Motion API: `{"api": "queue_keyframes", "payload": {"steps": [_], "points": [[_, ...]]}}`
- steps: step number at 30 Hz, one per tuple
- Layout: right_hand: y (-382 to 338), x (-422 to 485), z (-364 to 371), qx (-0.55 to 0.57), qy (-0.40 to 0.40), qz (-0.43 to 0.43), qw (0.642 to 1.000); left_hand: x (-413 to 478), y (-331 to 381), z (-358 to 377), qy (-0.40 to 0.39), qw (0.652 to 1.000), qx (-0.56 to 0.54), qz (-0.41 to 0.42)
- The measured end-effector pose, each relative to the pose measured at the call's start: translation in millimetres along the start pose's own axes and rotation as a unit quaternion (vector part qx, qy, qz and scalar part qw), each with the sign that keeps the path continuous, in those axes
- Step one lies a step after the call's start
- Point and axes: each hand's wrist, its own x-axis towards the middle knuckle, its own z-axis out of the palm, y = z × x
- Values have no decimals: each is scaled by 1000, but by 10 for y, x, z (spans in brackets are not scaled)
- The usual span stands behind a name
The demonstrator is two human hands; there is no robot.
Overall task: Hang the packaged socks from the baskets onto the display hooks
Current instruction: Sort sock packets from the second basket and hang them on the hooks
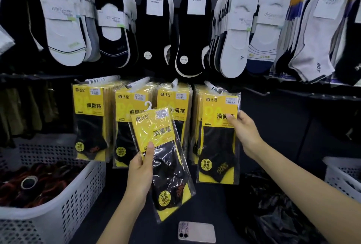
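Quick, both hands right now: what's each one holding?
Left hand: grips a loose sock pack.
Right hand: pinches the front hanging pack on the right.

This is a shop, at its sock wall. Above the yellow packs [88, 106] hang carded socks [64, 34] in white, black and grey, many deep, each with a paper label. The packs are all alike, several to a hook [136, 83], and each bears a barcode sticker [95, 92]. Left of the packs stands a white basket [82, 191] of dark goods, and right of them a second basket [340, 177].
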Motion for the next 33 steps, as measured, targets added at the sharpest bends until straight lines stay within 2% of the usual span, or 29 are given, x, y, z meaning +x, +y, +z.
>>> {"api": "queue_keyframes", "payload": {"steps": [3, 7, 11, 14, 17, 19, 23, 26, 29, 33], "points": [[37, 63, 18, -7, -20, 39, 999, 22, -30, 21, -3, 1000, -9, 0], [108, 152, 35, -1, -4, 98, 995, 30, -73, 59, -23, 1000, -11, -15], [252, 139, 14, 7, 66, 147, 987, 17, -68, 99, -36, 999, -18, -19], [442, 39, -43, -29, 125, 174, 976, -6, -53, 140, -44, 999, -24, -22], [568, -168, -54, -45, 158, 174, 971, -38, -46, 167, -61, 998, -23, -7], [563, -337, -5, -48, 114, 160, 979, -66, -51, 203, -84, 996, -21, -8], [452, -721, 219, -15, -56, 136, 989, -143, -63, 334, -113, 993, -21, -14], [416, -907, 324, 4, -98, 120, 988, -230, -51, 456, -128, 992, -10, 2], [371, -945, 251, 35, -58, 94, 993, -305, -64, 557, -178, 983, -22, 32], [346, -813, -16, 63, 73, 80, 992, -347, -98, 636, -259, 965, -24, 24]]}}
